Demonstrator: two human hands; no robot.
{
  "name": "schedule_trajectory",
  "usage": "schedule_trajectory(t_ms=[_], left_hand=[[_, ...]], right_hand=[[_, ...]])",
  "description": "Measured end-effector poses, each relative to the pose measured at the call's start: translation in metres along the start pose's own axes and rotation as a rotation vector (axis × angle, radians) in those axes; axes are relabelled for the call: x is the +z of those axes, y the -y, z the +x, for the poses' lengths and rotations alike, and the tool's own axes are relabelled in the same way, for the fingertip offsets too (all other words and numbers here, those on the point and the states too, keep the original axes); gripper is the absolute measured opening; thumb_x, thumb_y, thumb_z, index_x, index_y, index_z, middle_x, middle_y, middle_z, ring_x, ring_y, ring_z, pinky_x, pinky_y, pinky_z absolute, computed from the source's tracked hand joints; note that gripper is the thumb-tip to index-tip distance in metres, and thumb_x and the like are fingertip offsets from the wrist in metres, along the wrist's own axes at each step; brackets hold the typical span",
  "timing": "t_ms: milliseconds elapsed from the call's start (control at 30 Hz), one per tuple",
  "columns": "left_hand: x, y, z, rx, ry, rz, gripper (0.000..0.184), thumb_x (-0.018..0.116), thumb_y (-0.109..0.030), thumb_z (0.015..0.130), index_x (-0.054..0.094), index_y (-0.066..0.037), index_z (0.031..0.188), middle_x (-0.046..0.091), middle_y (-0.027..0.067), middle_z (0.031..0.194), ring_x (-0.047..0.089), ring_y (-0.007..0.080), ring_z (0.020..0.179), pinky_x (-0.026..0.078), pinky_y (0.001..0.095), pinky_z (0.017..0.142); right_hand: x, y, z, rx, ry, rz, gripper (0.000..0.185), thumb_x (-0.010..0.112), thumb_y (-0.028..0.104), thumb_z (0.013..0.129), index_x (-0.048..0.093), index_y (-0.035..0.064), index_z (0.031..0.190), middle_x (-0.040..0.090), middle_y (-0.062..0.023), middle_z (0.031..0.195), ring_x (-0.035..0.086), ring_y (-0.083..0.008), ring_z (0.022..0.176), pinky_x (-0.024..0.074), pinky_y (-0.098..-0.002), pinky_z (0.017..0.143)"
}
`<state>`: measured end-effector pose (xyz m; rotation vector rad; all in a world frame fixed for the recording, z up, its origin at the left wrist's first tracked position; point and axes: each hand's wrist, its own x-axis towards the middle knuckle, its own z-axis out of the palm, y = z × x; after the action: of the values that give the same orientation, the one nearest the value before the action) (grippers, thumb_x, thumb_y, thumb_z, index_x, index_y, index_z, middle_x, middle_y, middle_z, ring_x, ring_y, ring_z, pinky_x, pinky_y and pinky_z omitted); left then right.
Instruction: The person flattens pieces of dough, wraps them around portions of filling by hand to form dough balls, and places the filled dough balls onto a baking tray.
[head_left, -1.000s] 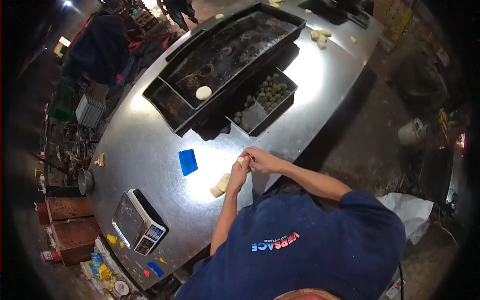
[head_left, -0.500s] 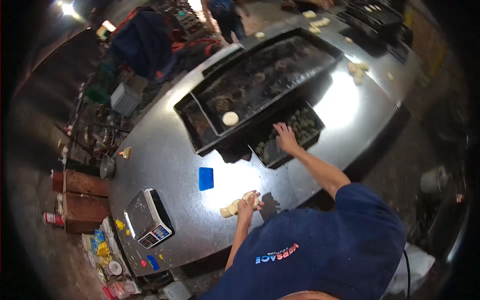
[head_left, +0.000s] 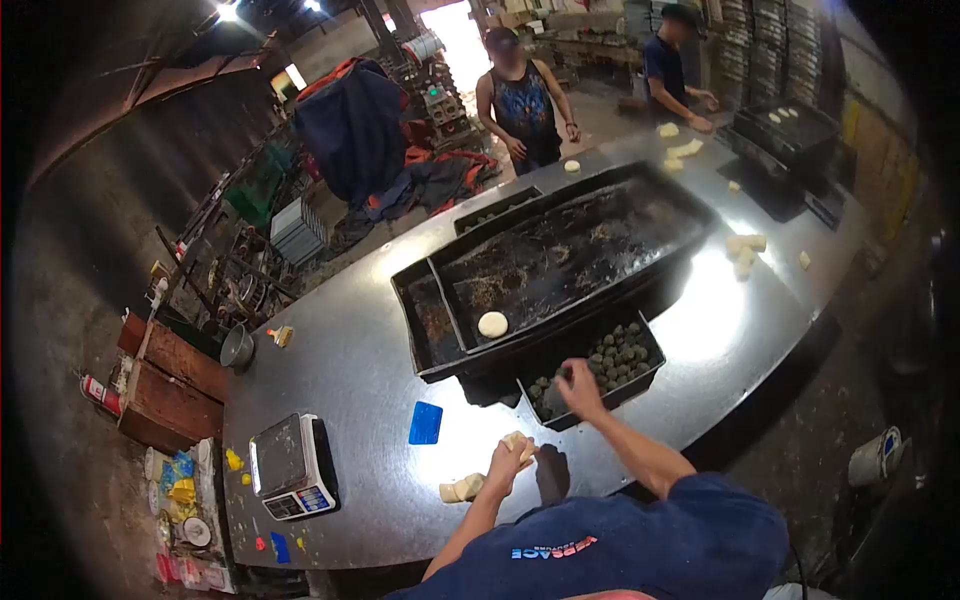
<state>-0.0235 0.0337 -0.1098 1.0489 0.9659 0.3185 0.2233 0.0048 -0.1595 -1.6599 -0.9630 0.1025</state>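
Note:
In my left hand [head_left: 510, 460] is a piece of pale dough [head_left: 518, 445], held just above the metal table [head_left: 370, 375]. More dough pieces [head_left: 462, 488] lie beside that wrist. My right hand [head_left: 580, 388] reaches into a black tray [head_left: 655, 372] of dark greenish balls [head_left: 620, 355], its fingers bent together at the balls; what they hold, if anything, is too small to tell. Behind that tray lies a large black baking tray [head_left: 560, 250] with one round pale dough disc [head_left: 492, 324] near its front left.
A blue scraper [head_left: 425, 423] and a digital scale [head_left: 292, 468] lie to the left, with a brush [head_left: 281, 336] and a metal bowl [head_left: 237, 346] farther back. Dough pieces [head_left: 745, 252] sit at the right. Two people [head_left: 525, 105] stand across the table.
The right hand has left the left hand and moved forward to the tray of balls. The left hand still holds dough. The view has tilted up, showing two people.

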Motion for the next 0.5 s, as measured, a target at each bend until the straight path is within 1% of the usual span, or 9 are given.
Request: schedule_trajectory(t_ms=[33,100,133,167,200,233,367,400,500], left_hand=[[-0.002,-0.003,0.005,-0.053,0.044,-0.098,0.035,0.057,-0.032,0.103,0.054,-0.007,0.127,0.069,0.0081,0.112,0.068,0.0168,0.097,0.055,0.034,0.081],[-0.006,-0.003,0.009,-0.165,0.133,-0.295,0.037,0.057,-0.041,0.103,0.058,-0.011,0.123,0.069,0.0041,0.114,0.066,0.0145,0.102,0.052,0.0348,0.089],[-0.009,0.004,0.012,-0.154,0.157,-0.356,0.035,0.054,-0.042,0.104,0.06,-0.014,0.123,0.067,0.0037,0.118,0.064,0.0152,0.105,0.049,0.0355,0.094],[-0.01,0.01,0.013,-0.114,0.133,-0.399,0.034,0.053,-0.042,0.104,0.06,-0.014,0.122,0.066,0.0036,0.118,0.063,0.0157,0.105,0.05,0.0356,0.093],[-0.01,0.017,0.012,-0.076,0.107,-0.443,0.034,0.053,-0.041,0.104,0.06,-0.014,0.122,0.066,0.0036,0.119,0.063,0.0163,0.105,0.05,0.0358,0.093],[-0.011,0.024,0.011,-0.038,0.078,-0.49,0.033,0.053,-0.041,0.104,0.06,-0.013,0.122,0.065,0.0035,0.119,0.063,0.0169,0.106,0.05,0.036,0.092],[-0.039,0.045,0.005,-0.045,0.076,-0.634,0.039,0.046,-0.037,0.106,0.054,-0.007,0.13,0.06,0.0089,0.127,0.06,0.025,0.112,0.049,0.0386,0.1],[-0.046,0.048,0.0,-0.065,0.095,-0.697,0.037,0.047,-0.034,0.106,0.055,-0.006,0.129,0.064,0.009,0.117,0.064,0.0231,0.101,0.051,0.0365,0.096],[-0.054,0.044,-0.029,0.11,0.145,-0.529,0.035,0.049,-0.029,0.105,0.055,-0.004,0.129,0.067,0.0094,0.11,0.067,0.021,0.092,0.054,0.0348,0.088]], right_hand=[[0.001,0.018,-0.011,-0.041,0.059,0.02,0.036,0.073,0.014,0.085,0.059,0.0021,0.116,0.06,-0.0149,0.106,0.062,-0.0282,0.091,0.0513,-0.0379,0.079],[0.004,0.063,-0.043,-0.022,0.204,0.124,0.033,0.072,0.015,0.086,0.062,0.003,0.115,0.061,-0.0135,0.105,0.063,-0.0271,0.095,0.0519,-0.0373,0.079],[0.013,0.075,-0.064,-0.095,0.23,0.256,0.029,0.071,0.013,0.087,0.064,0.0037,0.113,0.061,-0.0146,0.107,0.063,-0.0285,0.094,0.051,-0.0385,0.079],[0.02,0.07,-0.082,-0.273,0.351,0.114,0.033,0.068,0.016,0.089,0.063,0.0057,0.12,0.06,-0.0154,0.114,0.061,-0.0313,0.101,0.0485,-0.0421,0.085],[0.022,0.084,-0.097,-0.299,0.412,-0.069,0.042,0.066,0.022,0.092,0.059,0.0078,0.13,0.059,-0.0154,0.12,0.057,-0.0337,0.109,0.0439,-0.0454,0.094],[0.021,0.096,-0.109,-0.209,0.472,-0.028,0.049,0.064,0.027,0.093,0.054,0.0093,0.138,0.059,-0.0147,0.123,0.053,-0.0344,0.117,0.0408,-0.0468,0.098],[0.014,0.133,-0.119,-0.24,0.539,0.026,0.051,0.069,0.025,0.09,0.055,0.0099,0.136,0.06,-0.0145,0.123,0.056,-0.0336,0.113,0.0427,-0.0466,0.094],[0.015,0.136,-0.12,-0.273,0.562,0.035,0.05,0.069,0.024,0.089,0.056,0.0104,0.136,0.061,-0.0142,0.121,0.057,-0.0328,0.11,0.0434,-0.0466,0.092],[0.028,0.141,-0.119,-0.342,0.564,0.021,0.037,0.077,0.019,0.086,0.062,0.0049,0.118,0.064,-0.0147,0.109,0.062,-0.0342,0.099,0.0477,-0.041,0.087]])
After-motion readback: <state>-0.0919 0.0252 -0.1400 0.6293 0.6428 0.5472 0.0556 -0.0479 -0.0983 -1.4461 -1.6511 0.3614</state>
